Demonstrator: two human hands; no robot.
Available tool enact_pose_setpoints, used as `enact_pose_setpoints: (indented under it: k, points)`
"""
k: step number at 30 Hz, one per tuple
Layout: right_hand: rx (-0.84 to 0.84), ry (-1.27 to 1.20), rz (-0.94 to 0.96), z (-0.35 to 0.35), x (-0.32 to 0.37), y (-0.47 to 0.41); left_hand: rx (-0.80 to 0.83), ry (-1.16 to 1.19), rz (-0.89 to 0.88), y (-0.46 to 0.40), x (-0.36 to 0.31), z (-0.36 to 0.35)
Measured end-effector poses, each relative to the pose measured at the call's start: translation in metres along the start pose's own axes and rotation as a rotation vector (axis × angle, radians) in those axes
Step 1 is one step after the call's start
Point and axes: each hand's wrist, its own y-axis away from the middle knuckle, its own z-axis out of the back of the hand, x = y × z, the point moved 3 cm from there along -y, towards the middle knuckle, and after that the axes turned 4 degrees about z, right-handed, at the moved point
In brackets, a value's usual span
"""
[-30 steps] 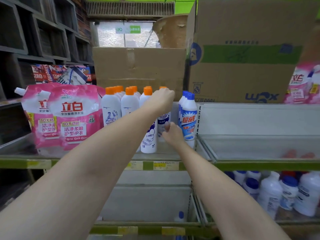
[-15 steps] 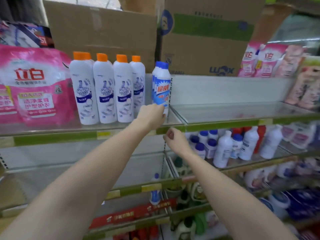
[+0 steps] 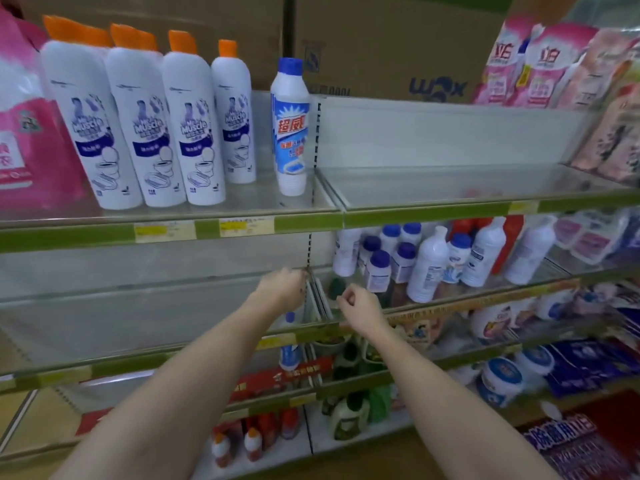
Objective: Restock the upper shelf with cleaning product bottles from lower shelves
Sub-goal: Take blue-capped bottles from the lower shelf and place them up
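upper shelf (image 3: 242, 211) holds orange-capped bottles (image 3: 145, 126) and one blue-capped bottle (image 3: 290, 126); right half bare; both hands, left hand (image 3: 282, 287), right hand (image 3: 358, 304), fingers loosely curled, empty

On the upper shelf (image 3: 304, 223), a row of bottles (image 3: 194, 119) stands at the left, one bottle (image 3: 290, 126) just to their right, boxes (image 3: 381, 46) behind. Pouches (image 3: 540, 64) stand at far right. More bottles (image 3: 429, 261) crowd the shelf below, right of both hands.
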Motion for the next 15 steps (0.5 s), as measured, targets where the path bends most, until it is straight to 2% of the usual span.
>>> enact_pose_setpoints:
  k: [6,15]
  points:
    - [0.048,0.027,-0.017,0.030,-0.041,-0.036,0.074,0.138,0.026,-0.043,-0.032,-0.037]
    - [0.068,0.039,0.007,0.063,-0.110,-0.118,0.031,0.253,0.125,-0.104,-0.087,-0.063]
